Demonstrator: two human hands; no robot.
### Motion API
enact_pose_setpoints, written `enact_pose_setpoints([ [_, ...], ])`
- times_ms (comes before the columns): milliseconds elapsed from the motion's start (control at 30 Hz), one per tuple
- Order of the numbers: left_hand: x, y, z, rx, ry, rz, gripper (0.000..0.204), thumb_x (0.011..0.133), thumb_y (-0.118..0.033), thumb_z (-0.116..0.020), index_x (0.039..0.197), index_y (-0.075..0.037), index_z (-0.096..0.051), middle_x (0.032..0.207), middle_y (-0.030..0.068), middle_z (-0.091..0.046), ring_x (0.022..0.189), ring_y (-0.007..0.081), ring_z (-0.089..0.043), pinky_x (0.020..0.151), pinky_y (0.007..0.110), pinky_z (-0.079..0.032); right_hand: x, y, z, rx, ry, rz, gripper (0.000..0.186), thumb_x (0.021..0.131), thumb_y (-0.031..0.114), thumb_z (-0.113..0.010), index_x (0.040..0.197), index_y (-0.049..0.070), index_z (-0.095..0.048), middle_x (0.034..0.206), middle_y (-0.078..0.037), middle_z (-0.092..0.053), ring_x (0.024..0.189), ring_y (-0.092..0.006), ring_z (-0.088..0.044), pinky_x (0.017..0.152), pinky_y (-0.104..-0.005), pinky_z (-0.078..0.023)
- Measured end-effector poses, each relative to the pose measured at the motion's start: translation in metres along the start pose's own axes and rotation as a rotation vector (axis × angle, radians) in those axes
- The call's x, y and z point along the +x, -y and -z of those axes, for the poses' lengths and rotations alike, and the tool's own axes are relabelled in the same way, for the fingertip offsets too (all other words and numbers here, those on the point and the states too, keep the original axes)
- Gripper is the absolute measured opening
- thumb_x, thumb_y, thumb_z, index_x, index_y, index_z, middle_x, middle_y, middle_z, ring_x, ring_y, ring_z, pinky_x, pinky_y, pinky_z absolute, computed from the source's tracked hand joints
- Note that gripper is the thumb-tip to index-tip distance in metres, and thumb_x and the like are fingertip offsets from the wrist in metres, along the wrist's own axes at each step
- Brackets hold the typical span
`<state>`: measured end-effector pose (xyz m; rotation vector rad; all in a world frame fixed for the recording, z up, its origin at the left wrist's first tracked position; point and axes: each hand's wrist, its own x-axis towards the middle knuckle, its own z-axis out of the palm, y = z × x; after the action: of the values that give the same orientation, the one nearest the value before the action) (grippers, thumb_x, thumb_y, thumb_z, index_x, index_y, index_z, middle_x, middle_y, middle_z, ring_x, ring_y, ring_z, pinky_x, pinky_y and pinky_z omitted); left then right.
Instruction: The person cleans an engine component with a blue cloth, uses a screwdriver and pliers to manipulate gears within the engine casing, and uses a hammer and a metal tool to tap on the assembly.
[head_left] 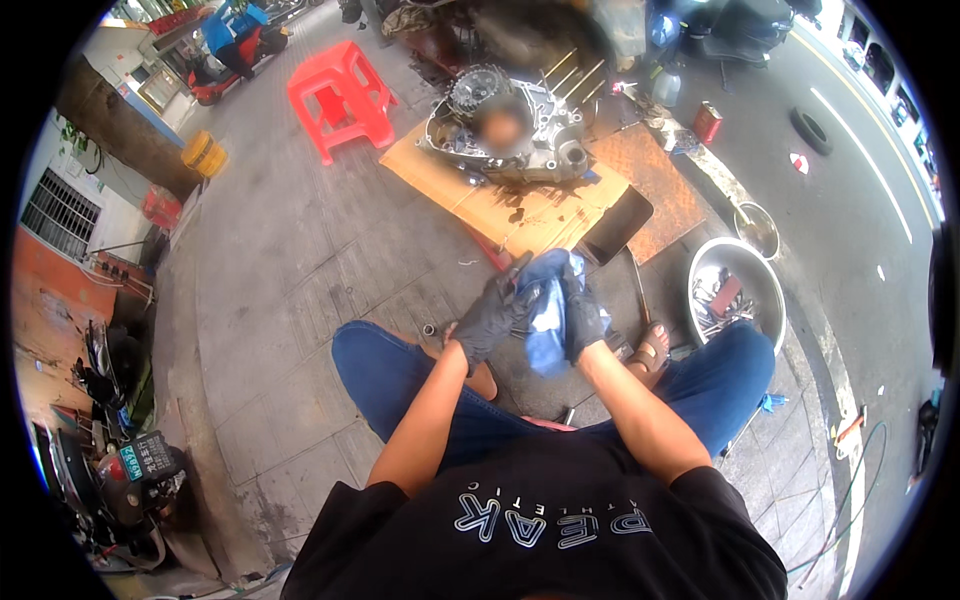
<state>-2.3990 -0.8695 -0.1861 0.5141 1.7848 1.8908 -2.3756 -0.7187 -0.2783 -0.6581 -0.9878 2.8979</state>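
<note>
Both of my hands wear dark gloves and meet in front of me, over the pavement between my knees. A crumpled blue cloth (546,335) hangs between them, somewhat blurred. My left hand (488,318) grips its left side with the fingers pointing up and away. On the other side, my right hand (582,318) closes round the cloth. Whether anything is wrapped inside it I cannot tell. Beyond my hands, a partly opened metal engine (560,130) with a toothed gear and upright studs rests on an oil-stained cardboard sheet (480,205).
A metal basin (708,262) of loose tools and parts stands by my right knee. A black tray (618,225) lies at the cardboard's near right corner. Red stools (340,95) stand far left. A red can (707,122) and a small tyre (811,131) are at the far right.
</note>
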Motion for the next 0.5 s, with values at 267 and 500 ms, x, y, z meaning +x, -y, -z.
enact_pose_setpoints([
  [267, -0.011, 0.078, 0.033, -0.952, -0.407, 0.071, 0.030, 0.098, -0.031, -0.050, 0.108, -0.004, -0.060, 0.103, 0.0097, -0.063, 0.089, 0.0205, -0.062, 0.079, 0.032, -0.051, -0.067, -0.024, -0.113, -0.932, 0.038, 0.097, 0.052, 0.095, 0.044, -0.060, 0.114, -0.004, -0.058, 0.105, -0.015, -0.065, 0.094, -0.0156, -0.056, 0.086, -0.0307, -0.045],
  [500, -0.012, 0.079, 0.106, -0.436, -0.529, -0.045, 0.034, 0.099, -0.031, -0.045, 0.111, -0.003, -0.060, 0.112, 0.0103, -0.061, 0.096, 0.0235, -0.059, 0.088, 0.036, -0.046, -0.034, 0.063, -0.087, -0.893, 0.629, 0.081, 0.049, 0.098, 0.034, -0.056, 0.137, 0.004, -0.052, 0.132, -0.008, -0.059, 0.122, -0.0150, -0.051, 0.105, -0.0293, -0.040],
])
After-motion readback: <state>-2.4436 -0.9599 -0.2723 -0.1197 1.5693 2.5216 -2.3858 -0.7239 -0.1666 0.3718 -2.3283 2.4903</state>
